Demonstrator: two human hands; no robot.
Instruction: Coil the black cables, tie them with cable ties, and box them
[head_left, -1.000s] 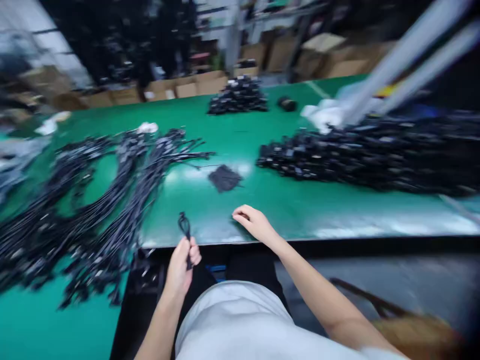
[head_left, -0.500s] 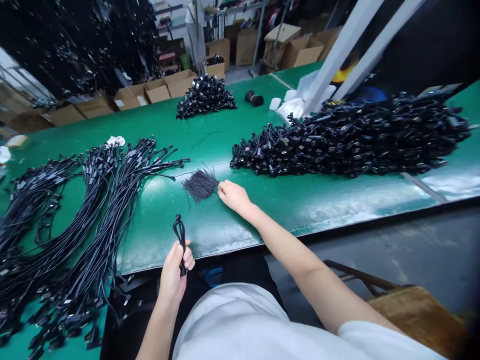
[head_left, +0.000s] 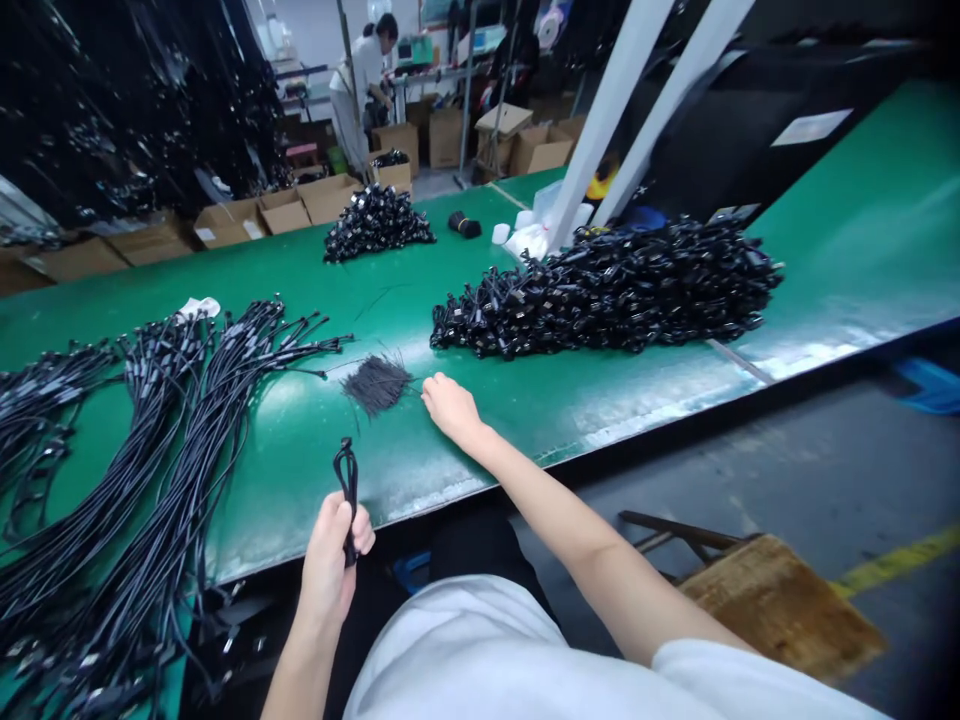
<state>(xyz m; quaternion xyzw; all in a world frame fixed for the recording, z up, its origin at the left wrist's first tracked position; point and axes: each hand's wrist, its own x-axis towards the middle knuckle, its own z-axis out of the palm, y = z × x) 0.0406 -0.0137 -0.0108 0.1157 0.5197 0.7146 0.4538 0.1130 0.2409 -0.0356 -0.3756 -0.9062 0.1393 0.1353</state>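
Observation:
Held upright in my left hand (head_left: 336,540) is a folded black cable (head_left: 347,480), its looped top standing above the closed fingers. My right hand (head_left: 451,408) is over the green table, just right of a small heap of thin black twist ties (head_left: 376,384). Its fingertips are pinched together, and one thin dark tie (head_left: 415,387) runs from them toward the heap. To the left lie long bundles of loose black cables (head_left: 217,420) with connectors at their ends.
A large pile of folded black cables (head_left: 615,290) lies right of centre, a smaller pile (head_left: 379,222) farther back. White posts (head_left: 611,120) rise behind the large pile. A wooden stool (head_left: 784,605) stands at lower right. Cardboard boxes (head_left: 229,222) line the far edge; a person (head_left: 364,85) stands beyond.
My right hand has drawn slightly away from the twist-tie heap, with a thin tie now showing at its fingertips. My left hand still holds the folded cable. The view has swung right.

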